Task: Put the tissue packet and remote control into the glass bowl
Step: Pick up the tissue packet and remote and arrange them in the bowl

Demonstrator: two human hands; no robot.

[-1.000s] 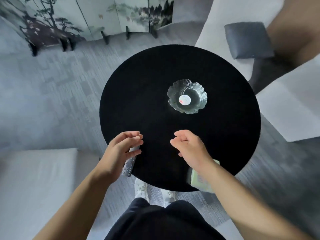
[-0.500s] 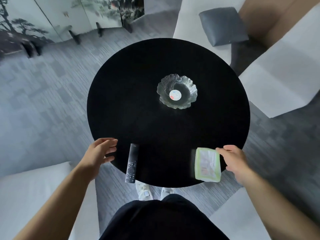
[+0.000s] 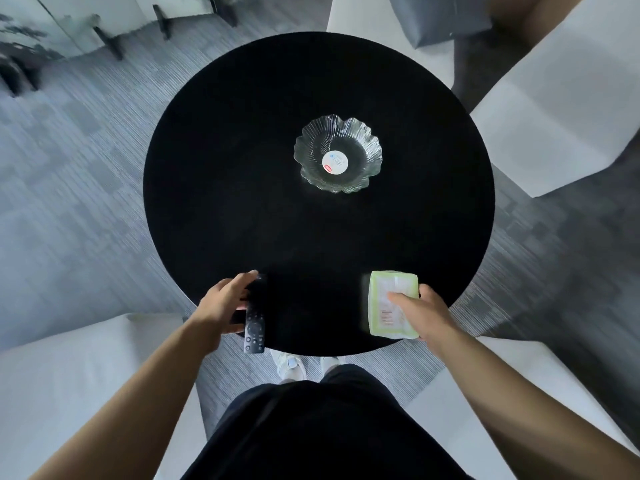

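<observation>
- The green tissue packet (image 3: 393, 303) lies at five o'clock on the round black table (image 3: 242, 168), the right hand (image 3: 420, 315) closing fingers and thumb around it.
- The black remote control (image 3: 254, 329) sits at seven o'clock; the left hand (image 3: 225, 306) curls over its far end, touching, grip uncertain.
- The scalloped glass bowl (image 3: 337, 154) stands at one o'clock, well apart, holding only a round sticker (image 3: 335, 163).

Glass bowl (image 3: 337, 153), centre right: clear ribbed glass, glossy, paper label inside. Table (image 3: 242, 168): matt black top. Tissue packet (image 3: 392, 303), lower right: shiny pale-green plastic wrap. Remote control (image 3: 254, 329): black plastic.
</observation>
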